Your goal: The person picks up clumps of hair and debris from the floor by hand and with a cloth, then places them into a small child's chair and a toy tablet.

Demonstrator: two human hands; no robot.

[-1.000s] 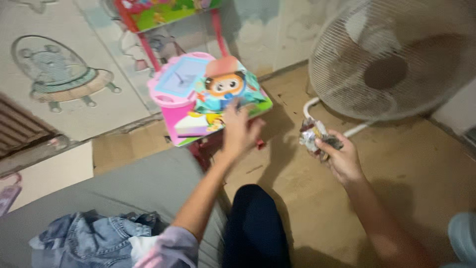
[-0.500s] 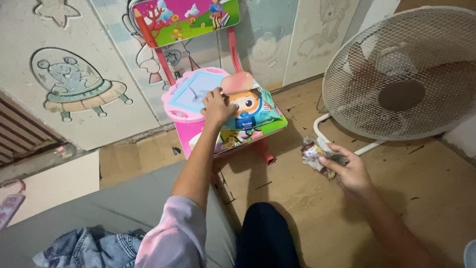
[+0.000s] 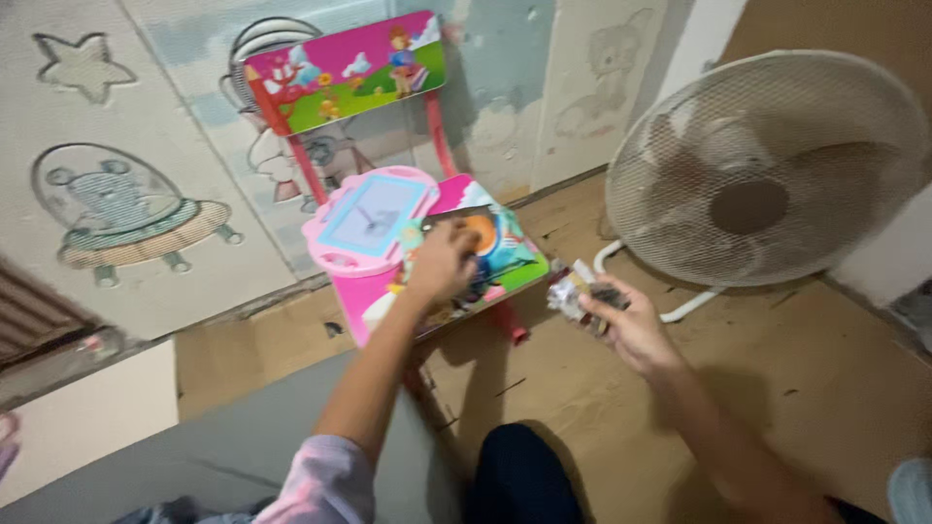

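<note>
A white floor fan (image 3: 767,184) stands beyond the right fingertips, on the wooden floor (image 3: 825,369). A small pink child's chair (image 3: 388,175) stands under and past the left fingers, with a pink drawing board (image 3: 367,218) on its seat, just left of those fingers. The left hand (image 3: 442,262) lies curled on a colourful picture book (image 3: 500,247) on that seat, fingers together, pressing on its cover. The right hand (image 3: 621,325) has fingers clamped round a crumpled silvery wrapper (image 3: 573,291), which juts out past the fingertips.
</note>
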